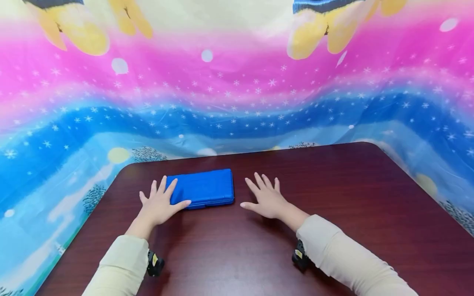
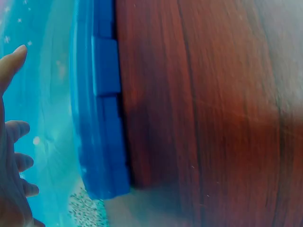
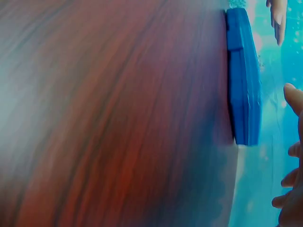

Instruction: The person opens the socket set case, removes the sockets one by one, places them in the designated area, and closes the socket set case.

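Note:
A flat blue plastic case [image 1: 203, 187] lies closed on the dark wooden table, its latch side [image 2: 108, 66] facing me in the left wrist view. My left hand [image 1: 159, 205] is spread over the case's left end, thumb overlapping its front edge in the head view. To the right of the case, my right hand [image 1: 268, 201] hovers with fingers spread and holds nothing. In the right wrist view the case [image 3: 244, 80] sits beyond the right hand [image 3: 294, 156], with the left hand's fingertips [image 3: 278, 19] above it.
The reddish-brown table [image 1: 229, 255] has rounded far corners. Behind it and along its sides hangs a printed cloth [image 1: 237, 90] with pink and blue bands and snowflakes. A small black camera [image 1: 154, 263] is strapped at the left wrist, another camera [image 1: 300, 255] at the right.

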{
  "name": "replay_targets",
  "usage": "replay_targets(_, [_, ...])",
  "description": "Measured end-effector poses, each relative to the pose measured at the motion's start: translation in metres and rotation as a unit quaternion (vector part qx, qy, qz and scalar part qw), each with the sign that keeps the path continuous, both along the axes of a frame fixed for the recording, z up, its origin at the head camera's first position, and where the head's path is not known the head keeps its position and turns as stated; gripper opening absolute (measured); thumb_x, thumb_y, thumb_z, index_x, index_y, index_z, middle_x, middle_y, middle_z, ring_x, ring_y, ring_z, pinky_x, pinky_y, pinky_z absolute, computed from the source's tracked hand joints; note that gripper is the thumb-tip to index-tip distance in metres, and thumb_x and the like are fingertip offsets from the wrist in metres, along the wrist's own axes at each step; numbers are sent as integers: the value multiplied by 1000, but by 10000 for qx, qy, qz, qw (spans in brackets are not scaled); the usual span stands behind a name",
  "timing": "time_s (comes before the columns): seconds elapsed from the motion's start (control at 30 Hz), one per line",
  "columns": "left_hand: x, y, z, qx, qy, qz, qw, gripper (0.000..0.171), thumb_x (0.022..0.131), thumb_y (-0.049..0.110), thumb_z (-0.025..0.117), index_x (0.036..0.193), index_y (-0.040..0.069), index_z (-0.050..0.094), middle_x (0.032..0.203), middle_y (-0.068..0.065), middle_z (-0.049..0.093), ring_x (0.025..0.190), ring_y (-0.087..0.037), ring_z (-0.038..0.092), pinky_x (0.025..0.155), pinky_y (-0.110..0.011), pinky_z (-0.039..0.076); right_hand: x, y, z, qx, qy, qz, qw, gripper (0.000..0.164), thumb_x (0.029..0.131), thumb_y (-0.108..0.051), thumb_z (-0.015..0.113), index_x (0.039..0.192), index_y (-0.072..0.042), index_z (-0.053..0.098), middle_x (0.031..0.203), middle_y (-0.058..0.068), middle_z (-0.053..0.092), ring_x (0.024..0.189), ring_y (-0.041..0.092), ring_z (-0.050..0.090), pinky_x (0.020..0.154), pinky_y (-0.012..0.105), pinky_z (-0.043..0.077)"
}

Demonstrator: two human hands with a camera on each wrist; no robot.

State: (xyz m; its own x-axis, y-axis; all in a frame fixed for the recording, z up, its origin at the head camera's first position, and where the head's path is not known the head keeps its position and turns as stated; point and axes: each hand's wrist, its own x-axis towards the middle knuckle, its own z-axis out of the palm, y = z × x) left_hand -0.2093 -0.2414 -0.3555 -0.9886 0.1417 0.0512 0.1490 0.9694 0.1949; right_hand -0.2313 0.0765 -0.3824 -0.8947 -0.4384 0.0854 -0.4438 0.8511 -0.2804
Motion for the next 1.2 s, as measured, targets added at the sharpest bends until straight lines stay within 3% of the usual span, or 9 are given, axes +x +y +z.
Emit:
replay_targets(0.4, [-10,-22,-14,618,-316,290,9972,92,74,67,41,139,7,12,138,-28,2,120,-50,-3,80,-71,-7,-10,-35,-19,-363,-591,296,9971,76,82,-56,43,139,-15,15,142,16,10,127,34,10,97,54,8])
replay_targets(0.67, [-19,-30,-23,901,-608,417,9932,94,75,66,42,138,5,10,138,-28,1,121,-50,-1,81,-71,-2,-18,-44,-18,-677,-797,340,9939,75,83,-54,42,139,-14,14,142,15,11,127,32,12,99,48,14])
replay_targets(0.9, [-23,-34,-28,1240,-776,353,9886,92,77,61,45,138,3,8,139,-25,1,123,-46,1,85,-69,4,-23,-51,-20,-882,-929,407,9909,72,85,-50,44,139,-14,15,141,16,13,127,32,14,99,48,16])
replay_targets(1.2, [-24,-41,-34,1292,-746,265,9885,88,79,56,47,137,1,10,139,-26,6,124,-44,4,86,-69,4,-26,-58,-20,-1126,-1051,359,9874,66,86,-46,43,139,-14,19,140,17,17,126,31,19,99,45,20])
